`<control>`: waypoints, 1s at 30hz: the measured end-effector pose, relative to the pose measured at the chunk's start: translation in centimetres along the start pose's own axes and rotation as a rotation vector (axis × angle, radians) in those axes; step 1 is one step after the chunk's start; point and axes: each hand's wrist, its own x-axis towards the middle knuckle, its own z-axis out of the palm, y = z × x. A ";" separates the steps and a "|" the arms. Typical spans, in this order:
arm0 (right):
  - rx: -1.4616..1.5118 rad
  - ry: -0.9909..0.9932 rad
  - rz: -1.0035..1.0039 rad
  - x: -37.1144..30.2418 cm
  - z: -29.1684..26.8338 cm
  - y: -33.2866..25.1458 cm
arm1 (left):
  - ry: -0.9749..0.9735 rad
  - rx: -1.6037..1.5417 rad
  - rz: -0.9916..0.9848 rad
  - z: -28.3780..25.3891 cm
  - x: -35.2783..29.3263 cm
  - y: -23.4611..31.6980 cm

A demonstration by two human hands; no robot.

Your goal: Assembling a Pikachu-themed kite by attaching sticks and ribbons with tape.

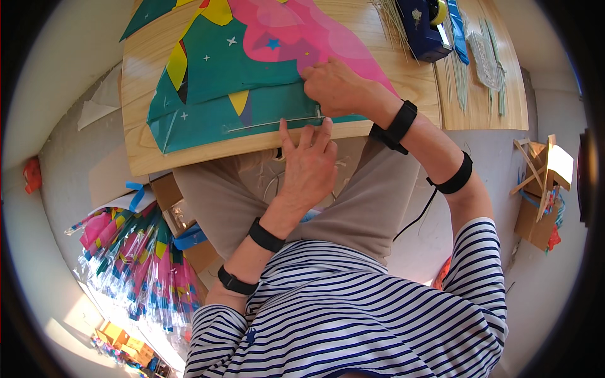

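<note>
A thin, glossy sheet [208,79] printed in teal, pink and yellow, like a kite's sail, lies creased over the wooden table. Along its near edge runs a slim pale rod [258,126], with a small fitting [319,113] at the right end. My left hand [310,165] reaches up from below with fingers stretched and apart, their tips resting on the rod and near the fitting. Just beyond the fitting, my right hand [337,87] is closed over the sheet, fingers curled in a pinch. What lies between those fingers is hidden.
The wooden table [416,88] carries a dark blue tape dispenser [428,31], thin sticks [392,22] and a clear plastic packet [484,60] at the right. Left of my legs hangs a bundle of plastic-wrapped colourful sheets [142,258]. A wooden stool [545,173] stands on the right.
</note>
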 end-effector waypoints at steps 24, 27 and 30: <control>0.457 0.221 0.680 -2.4 3.4 -2.4 | 0.009 0.035 0.021 0.3 0.1 0.1; 0.468 0.187 0.750 -1.9 2.9 -2.5 | 0.013 0.018 0.021 0.1 0.1 0.3; 0.513 0.210 0.793 -1.9 2.9 -2.3 | 0.001 0.017 0.017 -0.1 0.1 0.4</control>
